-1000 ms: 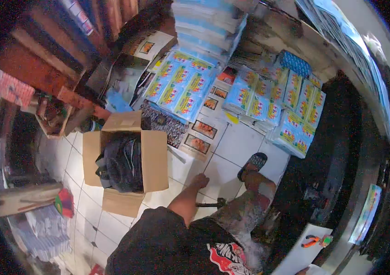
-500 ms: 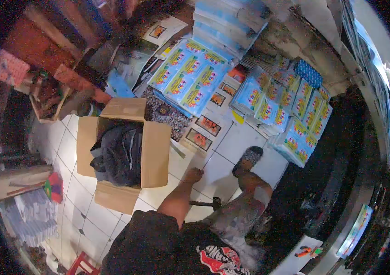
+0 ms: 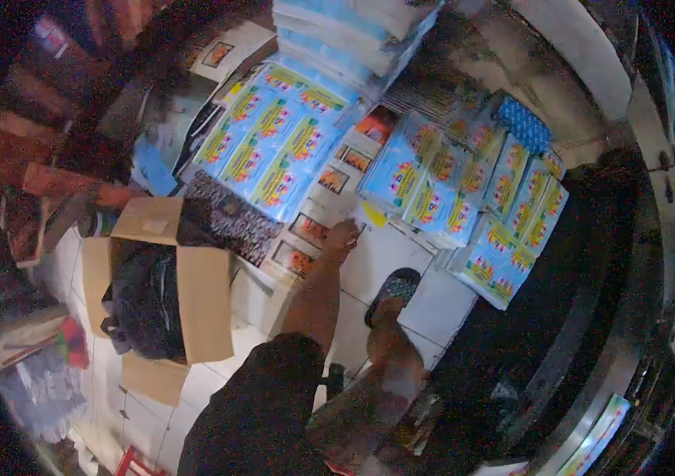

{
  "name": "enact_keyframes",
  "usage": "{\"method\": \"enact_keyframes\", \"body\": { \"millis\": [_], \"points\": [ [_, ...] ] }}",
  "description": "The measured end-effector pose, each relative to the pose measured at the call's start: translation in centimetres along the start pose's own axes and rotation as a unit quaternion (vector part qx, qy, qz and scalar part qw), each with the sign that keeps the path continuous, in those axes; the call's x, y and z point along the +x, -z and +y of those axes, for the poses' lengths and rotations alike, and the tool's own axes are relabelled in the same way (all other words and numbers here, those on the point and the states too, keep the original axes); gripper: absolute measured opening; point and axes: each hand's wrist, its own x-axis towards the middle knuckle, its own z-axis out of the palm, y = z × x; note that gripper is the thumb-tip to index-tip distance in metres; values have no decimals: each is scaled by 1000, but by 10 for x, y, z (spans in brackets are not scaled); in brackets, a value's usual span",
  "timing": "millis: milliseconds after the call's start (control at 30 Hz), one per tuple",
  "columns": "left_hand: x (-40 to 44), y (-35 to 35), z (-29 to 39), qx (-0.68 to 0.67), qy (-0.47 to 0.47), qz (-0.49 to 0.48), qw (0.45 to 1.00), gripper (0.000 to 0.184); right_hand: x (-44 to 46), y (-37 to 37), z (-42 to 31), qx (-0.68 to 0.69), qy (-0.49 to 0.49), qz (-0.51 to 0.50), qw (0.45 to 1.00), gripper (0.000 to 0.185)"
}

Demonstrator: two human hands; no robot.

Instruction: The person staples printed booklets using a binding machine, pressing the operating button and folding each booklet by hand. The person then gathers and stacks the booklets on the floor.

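My left hand (image 3: 343, 236) reaches forward from a black sleeve over the floor. Its fingers look loosely bent and slightly apart, and I see nothing held in them; the view is dim and blurred. The hand is beside a strip of pale printed sheets with orange pictures (image 3: 310, 228) and near a small yellow piece (image 3: 373, 214). Beyond it, on the right, lie stacks of blue-and-yellow printed packs (image 3: 397, 170). A larger bundle of the same packs (image 3: 266, 143) lies on the left. My right hand is out of view.
An open cardboard box (image 3: 207, 305) with a black backpack (image 3: 147, 297) inside stands on the white tiles at left. My sandalled foot (image 3: 395, 293) is below the packs. A blue patterned bundle (image 3: 524, 123) sits atop the right stacks. A tall pale-blue stack (image 3: 329, 47) rises behind.
My left hand has stretched farther forward, from above the tiles to beside the printed sheets and stacks. The camera view has shifted, so the box and packs appear farther left.
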Motion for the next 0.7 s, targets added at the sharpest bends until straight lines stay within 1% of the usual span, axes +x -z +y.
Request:
{"method": "enact_keyframes", "body": {
  "millis": [33, 67, 100, 133, 167, 200, 233, 267, 300, 333, 367, 400, 467, 533, 567, 600, 667, 700],
  "points": [
    [23, -9, -2, 4, 15, -12, 1000, 19, 5, -2, -1, 0, -6, 0, 1000, 60],
    [43, -25, -12, -228, 78, 80, 967, 22, 12, -4, -2, 0, -10, 0, 1000, 61],
    [61, -38, -25, -445, 138, 164, 870, 25, 15, -6, -2, 1, -18, -1, 1000, 61],
    [73, -26, -14, -445, 139, 162, 870, 25, 20, -7, -2, -2, -24, -1, 1000, 61],
    [91, 8, 11, -467, 222, 164, 840, 31, 25, -11, -3, -3, -29, -1, 1000, 61],
    [109, 13, -3, -360, 183, 133, 905, 45, 29, -12, -4, 0, -35, 0, 999, 61],
    [127, 18, -18, -246, 139, 114, 953, 61, 34, -13, -4, -3, -39, 0, 999, 61],
    [131, 24, -5, -246, 140, 115, 952, 61, 39, -14, -5, -8, -42, -1, 999, 61],
    [131, 41, 24, -256, 160, 97, 948, 71, 42, -14, -6, -7, -45, 1, 999, 61],
    [134, 46, 35, -266, 181, 80, 943, 82, 45, -17, -8, -10, -49, 1, 999, 61],
    [138, 36, 30, -265, 182, 80, 943, 82, 48, -19, -9, -10, -51, 0, 999, 61],
    [145, 21, 17, -126, 181, 52, 974, 86, 53, -20, -10, -8, -52, 2, 999, 62],
    [154, 3, -2, 15, 178, 22, 984, 91, 53, -20, -10, -11, -60, 0, 998, 62],
    [156, -4, -8, -140, 271, -2, 952, 102, 57, -21, -10, -12, -63, 1, 998, 62],
    [155, -8, -7, -141, 274, -2, 951, 102, 58, -19, -10, -16, -62, 0, 998, 62],
    [153, -14, -4, -149, 294, 44, 943, 101, 59, -19, -10, -17, -63, -1, 998, 62],
    [156, -18, 11, -156, 311, 91, 933, 100, 58, -18, -10, -15, -65, -1, 998, 62],
    [155, -22, 22, -172, 307, 147, 924, 94, 59, -18, -10, -15, -65, -1, 998, 63]
  ]
}}
